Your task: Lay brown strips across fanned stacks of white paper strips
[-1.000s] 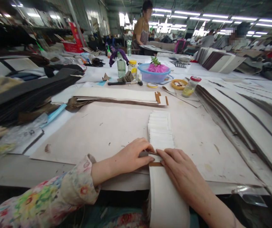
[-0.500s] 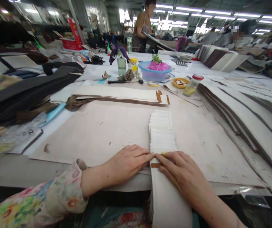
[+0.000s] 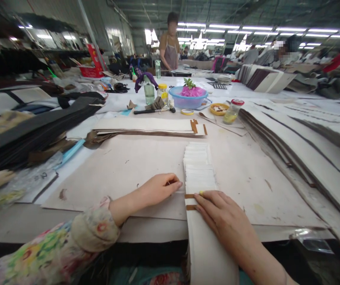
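A stack of long off-white strips hangs over the table's near edge. Two brown bands cross it near its upper end, and overlapping white strip ends fan out beyond them. My right hand lies on the stack, fingers stretched and pressing beside the bands; a small yellow spot shows at a fingertip. Left of the stack, apart from it, my left hand is closed in a pinch. Something thin and pale shows at its fingers, too small to name.
Another pile of brown-ended strips lies farther back. Behind it stand a blue basin, a red-lidded jar and a brush. Dark sheets are heaped left, layered pieces right. A person stands across the table.
My left hand has lifted off the stack and moved left, now pinching. A second brown band shows where my fingertips met. My right hand stays on the stack. The far person has turned.
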Action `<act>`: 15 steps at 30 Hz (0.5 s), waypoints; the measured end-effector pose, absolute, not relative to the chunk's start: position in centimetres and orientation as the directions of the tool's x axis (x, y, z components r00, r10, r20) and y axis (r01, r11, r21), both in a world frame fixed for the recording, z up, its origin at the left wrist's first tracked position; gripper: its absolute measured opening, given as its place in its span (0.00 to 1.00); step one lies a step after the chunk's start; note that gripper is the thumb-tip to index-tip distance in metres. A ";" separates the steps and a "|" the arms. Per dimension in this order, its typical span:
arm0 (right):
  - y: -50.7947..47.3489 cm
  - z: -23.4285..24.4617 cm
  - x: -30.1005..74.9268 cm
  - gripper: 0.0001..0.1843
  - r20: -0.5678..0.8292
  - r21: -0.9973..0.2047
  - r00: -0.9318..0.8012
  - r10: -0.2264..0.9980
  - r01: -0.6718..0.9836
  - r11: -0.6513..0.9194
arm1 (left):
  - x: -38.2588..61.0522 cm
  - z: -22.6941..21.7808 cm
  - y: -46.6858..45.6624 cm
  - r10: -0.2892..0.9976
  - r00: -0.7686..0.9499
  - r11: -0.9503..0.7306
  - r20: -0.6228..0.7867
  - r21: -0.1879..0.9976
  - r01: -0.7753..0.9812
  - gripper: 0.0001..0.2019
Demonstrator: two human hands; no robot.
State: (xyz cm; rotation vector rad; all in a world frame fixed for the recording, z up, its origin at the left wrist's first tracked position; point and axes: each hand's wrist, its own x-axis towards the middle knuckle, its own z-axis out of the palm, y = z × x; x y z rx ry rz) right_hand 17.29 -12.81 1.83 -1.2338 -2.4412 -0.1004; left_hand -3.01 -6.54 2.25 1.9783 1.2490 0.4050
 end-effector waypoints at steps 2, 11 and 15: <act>-13.0 1.7 17.1 0.17 0.390 -0.109 -0.510 0.767 0.801 0.589 | -2.3 1.9 -5.7 0.870 0.475 -0.225 -0.132 0.751 0.621 0.15; -13.3 1.5 16.8 0.17 0.465 -0.122 -0.448 0.764 0.822 0.556 | -0.1 3.2 -5.7 0.847 0.531 -0.326 0.004 0.794 0.513 0.09; -13.6 1.3 16.9 0.14 0.540 -0.124 -0.424 0.727 0.814 0.567 | 0.1 4.2 -6.0 0.809 0.584 -0.188 -0.063 0.915 0.358 0.09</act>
